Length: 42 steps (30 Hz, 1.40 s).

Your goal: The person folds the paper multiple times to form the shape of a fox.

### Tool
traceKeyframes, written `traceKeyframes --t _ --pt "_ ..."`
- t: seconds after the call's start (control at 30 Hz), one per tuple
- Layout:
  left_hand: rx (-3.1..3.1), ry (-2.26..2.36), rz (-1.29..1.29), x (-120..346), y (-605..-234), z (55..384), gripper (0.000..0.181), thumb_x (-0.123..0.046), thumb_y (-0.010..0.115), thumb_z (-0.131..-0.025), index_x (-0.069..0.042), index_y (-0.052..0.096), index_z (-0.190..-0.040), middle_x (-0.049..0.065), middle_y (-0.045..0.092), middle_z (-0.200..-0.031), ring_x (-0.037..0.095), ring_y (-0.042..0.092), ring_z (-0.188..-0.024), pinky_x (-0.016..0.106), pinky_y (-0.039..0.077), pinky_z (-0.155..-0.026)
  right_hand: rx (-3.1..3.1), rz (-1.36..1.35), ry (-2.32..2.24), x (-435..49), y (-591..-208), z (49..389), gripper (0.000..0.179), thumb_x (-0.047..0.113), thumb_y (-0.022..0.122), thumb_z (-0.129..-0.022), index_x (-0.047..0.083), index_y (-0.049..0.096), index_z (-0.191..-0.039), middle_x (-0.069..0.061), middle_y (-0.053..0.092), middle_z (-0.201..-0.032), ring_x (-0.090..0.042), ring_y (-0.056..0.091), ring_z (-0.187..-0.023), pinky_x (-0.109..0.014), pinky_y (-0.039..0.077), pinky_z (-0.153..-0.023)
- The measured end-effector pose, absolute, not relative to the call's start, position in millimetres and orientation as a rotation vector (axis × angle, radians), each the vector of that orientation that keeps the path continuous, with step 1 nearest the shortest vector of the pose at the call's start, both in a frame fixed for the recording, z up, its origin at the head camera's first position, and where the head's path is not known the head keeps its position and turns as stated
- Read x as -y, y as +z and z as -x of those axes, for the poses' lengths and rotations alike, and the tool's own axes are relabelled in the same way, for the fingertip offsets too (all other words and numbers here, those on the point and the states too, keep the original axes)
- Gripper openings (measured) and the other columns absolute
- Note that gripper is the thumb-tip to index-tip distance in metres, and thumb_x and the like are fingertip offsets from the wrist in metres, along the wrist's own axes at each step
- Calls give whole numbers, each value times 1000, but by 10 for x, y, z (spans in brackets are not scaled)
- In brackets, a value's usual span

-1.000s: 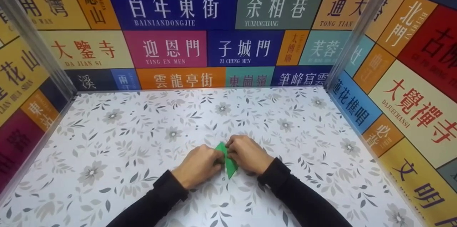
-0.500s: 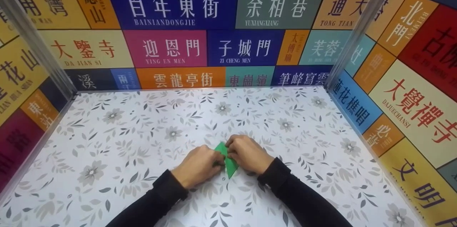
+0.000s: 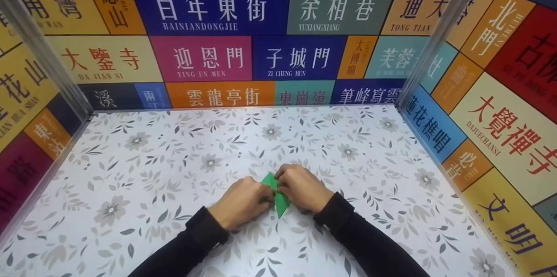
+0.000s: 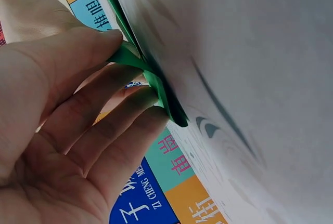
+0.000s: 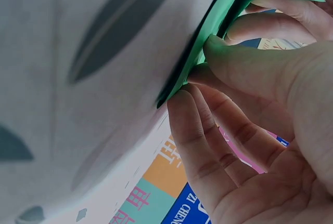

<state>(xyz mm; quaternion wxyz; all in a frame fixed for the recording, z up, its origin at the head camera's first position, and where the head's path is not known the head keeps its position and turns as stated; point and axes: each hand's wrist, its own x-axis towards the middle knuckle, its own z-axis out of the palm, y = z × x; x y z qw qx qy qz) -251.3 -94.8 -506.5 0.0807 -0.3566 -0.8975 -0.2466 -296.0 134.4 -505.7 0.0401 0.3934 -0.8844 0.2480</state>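
Observation:
A small piece of folded green paper (image 3: 283,205) lies on the flower-patterned tabletop between the two hands, its pointed ends showing at top and bottom in the head view. From the left side, my left hand (image 3: 243,204) pinches a raised flap of it between thumb and fingers; the left wrist view shows this flap (image 4: 127,57) standing up from the rest. On the opposite side my right hand (image 3: 303,188) holds the paper's edge, the thumb (image 5: 234,60) on the green surface and the fingertips along its border. Both hands cover part of the folds.
The white tabletop (image 3: 174,155) carries a grey leaf and flower print. Behind it stands a back wall (image 3: 213,7) of coloured signs, with similar panels on the left and a right panel (image 3: 500,124). Clear corner strips join the walls.
Almost nothing differs: both hands keep their places on the green paper, and the raised left part of the paper has shifted only slightly under the left fingers.

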Motion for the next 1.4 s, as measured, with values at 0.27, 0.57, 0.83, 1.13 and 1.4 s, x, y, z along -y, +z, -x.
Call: traceKeyframes --t 0.27,0.57,0.83,1.13,1.4 --pt "2698 -735 1072 953 -5063 2517 12 -7 89 -92 -18 93 -93 -4 85 -84 4 54 -67 22 43 -60 2663 -1240 755 -1358 -5073 2974 8 -6 87 -93 1 88 -91 -19 86 -115 -38 85 -109 -49 71 -100" --pt "2653 -662 1106 913 -5071 2493 9 -8 92 -92 -17 91 -89 -1 86 -90 17 79 -80 35 65 -70 2693 -1214 758 -1356 -5048 2957 7 -6 87 -94 1 88 -92 -19 85 -117 -39 83 -111 -51 70 -103" --pt "2629 -762 1127 911 -5084 2485 11 -3 91 -91 -14 93 -91 4 81 -101 20 81 -95 36 69 -84 2697 -1201 757 -1348 -5061 2949 6 -6 86 -95 -2 86 -91 -21 84 -117 -41 82 -111 -52 69 -102" --pt "2667 -886 1157 983 -5086 2515 8 -8 97 -91 -8 93 -98 11 78 -111 25 76 -106 37 67 -97 2705 -1214 776 -1345 -5041 2953 9 -7 86 -95 -1 86 -88 -21 85 -117 -41 84 -111 -53 71 -100" --pt "2767 -919 1180 1069 -5049 2556 21 -14 100 -89 -8 93 -108 20 76 -134 35 77 -118 46 68 -106 2734 -1194 762 -1332 -5055 2957 8 -5 84 -97 1 87 -91 -20 85 -120 -40 84 -113 -52 71 -102"
